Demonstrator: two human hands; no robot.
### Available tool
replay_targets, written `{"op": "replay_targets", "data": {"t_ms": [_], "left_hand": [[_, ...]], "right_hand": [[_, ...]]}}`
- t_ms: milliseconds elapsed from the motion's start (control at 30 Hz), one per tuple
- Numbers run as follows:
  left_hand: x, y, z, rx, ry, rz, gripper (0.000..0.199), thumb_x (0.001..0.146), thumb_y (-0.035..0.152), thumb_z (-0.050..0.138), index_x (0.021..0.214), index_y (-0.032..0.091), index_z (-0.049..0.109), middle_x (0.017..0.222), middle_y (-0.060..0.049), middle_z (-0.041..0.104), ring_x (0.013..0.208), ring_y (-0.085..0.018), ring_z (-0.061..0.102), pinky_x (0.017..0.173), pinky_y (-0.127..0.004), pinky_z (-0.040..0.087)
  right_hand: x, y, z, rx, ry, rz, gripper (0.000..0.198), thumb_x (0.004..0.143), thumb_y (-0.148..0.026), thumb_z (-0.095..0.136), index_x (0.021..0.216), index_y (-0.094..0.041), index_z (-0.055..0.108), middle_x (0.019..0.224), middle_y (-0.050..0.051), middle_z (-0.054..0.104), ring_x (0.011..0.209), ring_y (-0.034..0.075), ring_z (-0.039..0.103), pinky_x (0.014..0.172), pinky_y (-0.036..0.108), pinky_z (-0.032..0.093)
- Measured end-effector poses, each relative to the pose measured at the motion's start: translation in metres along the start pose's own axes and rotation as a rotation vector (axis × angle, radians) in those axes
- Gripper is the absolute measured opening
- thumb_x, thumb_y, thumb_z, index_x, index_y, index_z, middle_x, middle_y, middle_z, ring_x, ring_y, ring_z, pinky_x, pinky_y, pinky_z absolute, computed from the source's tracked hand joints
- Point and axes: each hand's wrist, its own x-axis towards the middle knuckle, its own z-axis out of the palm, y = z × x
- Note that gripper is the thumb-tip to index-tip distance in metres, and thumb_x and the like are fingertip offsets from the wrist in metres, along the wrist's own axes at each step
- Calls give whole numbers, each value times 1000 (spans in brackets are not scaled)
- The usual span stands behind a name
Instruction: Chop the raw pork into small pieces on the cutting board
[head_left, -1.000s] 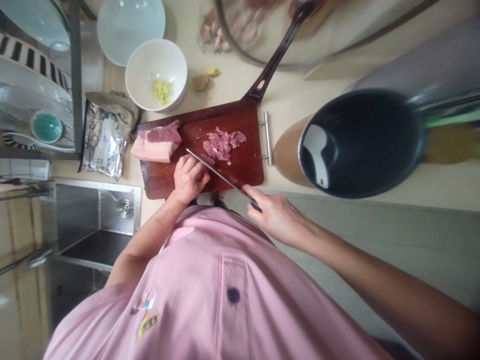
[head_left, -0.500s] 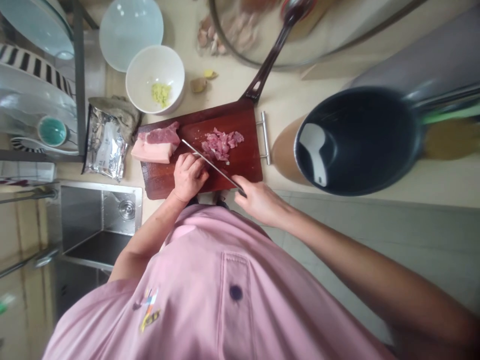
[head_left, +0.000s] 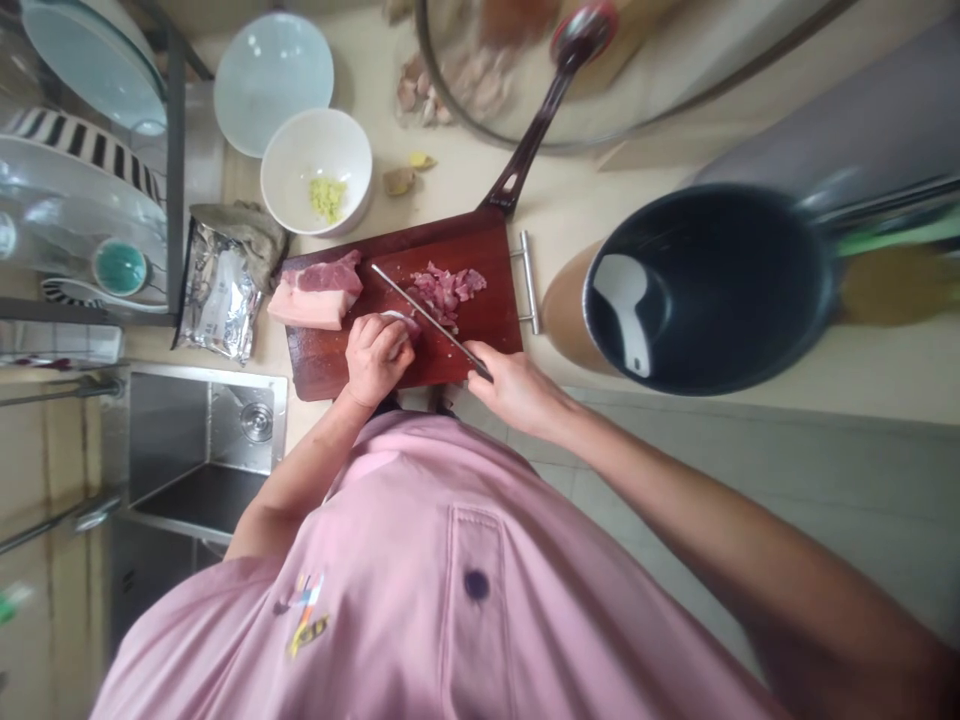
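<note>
My right hand is closed round the handle of a knife, whose blade slants up and left over the cutting board. Just left of the blade, my left hand has its fingers curled down on a piece of meat, mostly hidden beneath them. Cut-up meat lies in a small heap right of the blade. At the board's left end rests a larger slab of pork, with pale skin or fat along its near side.
Behind the board stands a white bowl with chopped yellow-green bits, near a pale blue bowl. A dark pot holding a white spoon stands right. A sink is at left, below a foil packet.
The knife blade has shifted slightly, and more of the meat under my left hand shows beside it. The whole view has moved a little. Both hands keep their grips.
</note>
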Motion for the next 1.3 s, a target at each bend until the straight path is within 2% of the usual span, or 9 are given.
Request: {"op": "replay_targets", "data": {"t_ms": [100, 333, 433, 600, 700, 833, 1000, 1200, 1300], "left_hand": [[0, 1, 2, -5, 17, -7, 15, 79, 19, 58, 93, 20, 63, 97, -6, 63, 96, -21, 53, 90, -39, 43], [-1, 0, 4, 35, 40, 11, 8, 80, 26, 62, 86, 20, 64, 87, -6, 61, 96, -22, 53, 86, -36, 43], [-1, 0, 3, 22, 13, 0, 9, 81, 26, 60, 87, 20, 64, 88, -6, 61, 97, -23, 53, 88, -38, 43], [0, 0, -1, 15, -22, 14, 9, 80, 23, 59, 87, 20, 63, 91, -6, 62, 98, -23, 53, 89, -39, 43], [1, 0, -1, 16, -39, 13, 10, 80, 22, 59, 88, 20, 63, 92, -6, 62, 97, -23, 53, 89, -39, 43], [1, 1, 1, -11, -41, -16, 14, 79, 19, 57, 91, 20, 64, 90, -6, 61, 97, -22, 52, 89, -39, 43], [4, 1, -1, -8, -3, 31, 16, 76, 15, 58, 91, 19, 63, 93, -5, 62, 95, -21, 52, 88, -37, 44], [5, 1, -2, -6, 6, 40, 19, 76, 15, 57, 93, 19, 64, 92, -5, 62, 93, -20, 52, 88, -37, 45], [4, 2, -2, 16, -28, 33, 18, 77, 16, 57, 92, 20, 65, 93, -5, 62, 96, -22, 52, 88, -38, 45]], "right_hand": [[-18, -1, -8, -37, 21, -2, 44, 86, -24, 41, 128, -16, 53, 72, 6, 68, 62, 20, 62, 59, 26, 38], [-50, -1, -18, -7, -93, -11, 44, 85, -23, 40, 127, -17, 53, 56, -2, 56, 49, 16, 52, 52, 24, 33], [-41, -3, -16, -13, -100, -8, 45, 85, -23, 41, 128, -18, 52, 57, -2, 57, 50, 16, 53, 53, 24, 33], [-12, -13, -8, -85, -48, -31, 46, 85, -22, 42, 129, -17, 51, 72, 5, 67, 63, 19, 62, 58, 25, 36], [-14, -11, -8, -88, -52, -41, 44, 85, -22, 42, 128, -17, 52, 74, 6, 68, 64, 20, 63, 58, 25, 36], [-23, -5, -13, -23, -97, 40, 41, 85, -24, 43, 124, -19, 54, 72, 3, 68, 63, 19, 63, 56, 24, 38], [-10, -11, -11, 26, -85, 19, 40, 85, -22, 43, 123, -20, 55, 79, 5, 69, 71, 19, 64, 62, 24, 40], [-12, -8, -13, 99, -111, 53, 32, 85, -23, 43, 114, -21, 58, 73, 2, 67, 62, 16, 60, 59, 22, 40], [2, -15, -6, 38, -79, 34, 34, 85, -23, 44, 116, -20, 57, 83, 6, 70, 72, 20, 64, 63, 24, 39]]}}
